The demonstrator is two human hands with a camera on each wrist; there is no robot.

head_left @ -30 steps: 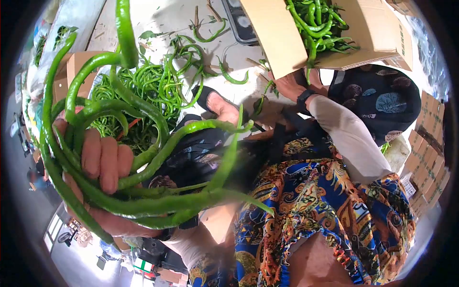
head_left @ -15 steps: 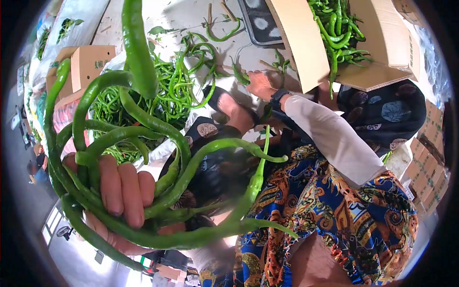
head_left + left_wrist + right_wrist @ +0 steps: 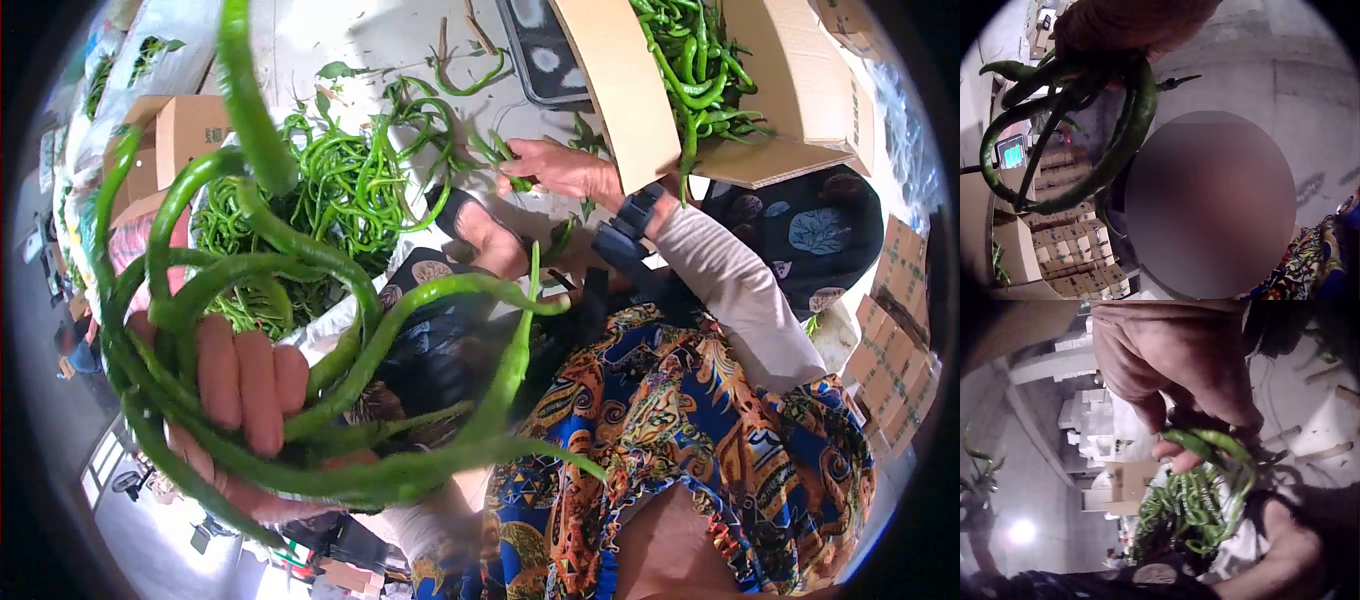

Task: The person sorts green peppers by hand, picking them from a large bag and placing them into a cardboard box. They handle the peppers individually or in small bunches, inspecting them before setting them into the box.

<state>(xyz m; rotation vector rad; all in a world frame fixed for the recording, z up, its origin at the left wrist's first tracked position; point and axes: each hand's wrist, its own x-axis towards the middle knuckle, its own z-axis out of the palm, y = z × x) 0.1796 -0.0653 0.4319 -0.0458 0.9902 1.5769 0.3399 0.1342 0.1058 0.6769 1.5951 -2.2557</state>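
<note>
"Left hand (image 3: 240,390)?"
"Grip curled round bunched green peppers (image 3: 300,483), well apart from the open carton (image 3: 785,75)."
"Right hand (image 3: 565,168)?"
"Grip pinching separate peppers (image 3: 1192,443), near the carton's flap (image 3: 622,90). Lit screen (image 3: 1012,153): left wrist view only."

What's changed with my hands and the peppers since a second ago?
Your right hand has moved away from the open carton toward the pepper heap and now pinches a few green peppers. Your left hand still grips its curly bunch; the carton still holds peppers.
</note>
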